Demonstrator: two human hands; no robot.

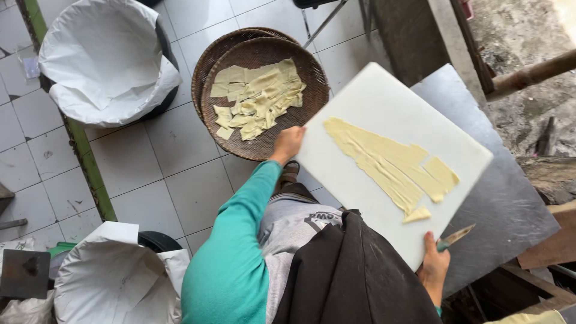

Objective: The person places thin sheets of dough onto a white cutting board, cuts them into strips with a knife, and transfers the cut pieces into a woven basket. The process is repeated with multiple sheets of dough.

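Presently both hands, left [287,144] and right [433,269], fingers clenched on the white cutting board's [360,108] edges, the right also pinning a knife [455,236], tilt it so the dough strips [390,165] face the woven tray [312,90].

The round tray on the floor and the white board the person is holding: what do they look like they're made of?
The round tray looks like woven bamboo or rattan: brown, matt, with a fine weave and a bound rim. The white board looks like thick plastic: smooth, even white, with rounded corners and no grain, though I can't be sure. The left hand and right hand grip its edges.
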